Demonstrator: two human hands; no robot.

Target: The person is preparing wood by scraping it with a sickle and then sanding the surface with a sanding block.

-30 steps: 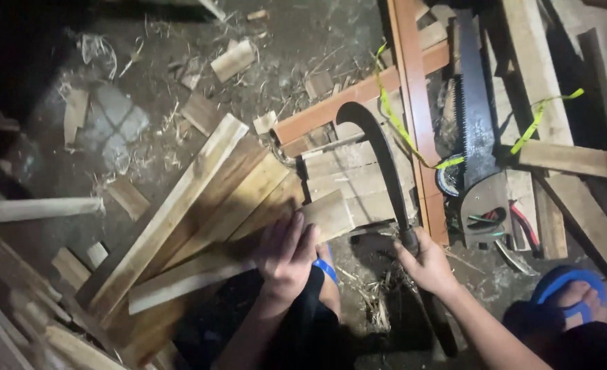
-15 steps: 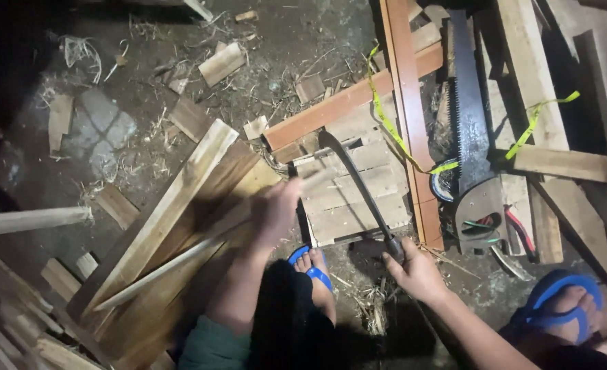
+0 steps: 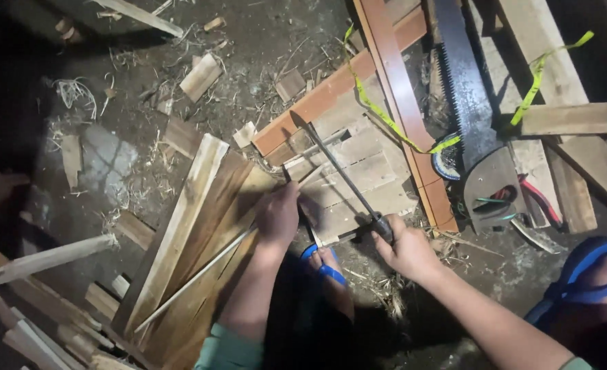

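Only the head view to go on here, so one pass. Dark dirt floor (image 3: 262, 41) littered with offcuts and shavings. Centre of the frame, the right hand (image 3: 407, 248) was wrapped tight around the dark handle of a long curved blade (image 3: 338, 171), a machete-type thing, its tip pointing to the upper left over a small slatted pallet piece (image 3: 365, 181). So that grip was closed on the handle, no doubt there.

The left hand (image 3: 278, 216) was pressed down just left of the blade, fingers curled over the upper end of a thin pale strip of wood (image 3: 194, 277) that ran off toward the lower left across a stack of flat planks (image 3: 201, 212). I couldn't quite tell if it was pinching the strip or just pinning it flat. A foot in a blue flip-flop (image 3: 325, 268) sat right below both hands, between the forearms.

Upper right: a big-toothed handsaw (image 3: 464, 96) lay along a reddish-brown board (image 3: 399, 103), with yellow strapping (image 3: 386, 116) looped around there.

How far along? My guess is mid-job: the one thin strip looked already split off, and plenty of whole planks and scrap lay around untouched. The blade was resting near the wood, not buried in it.
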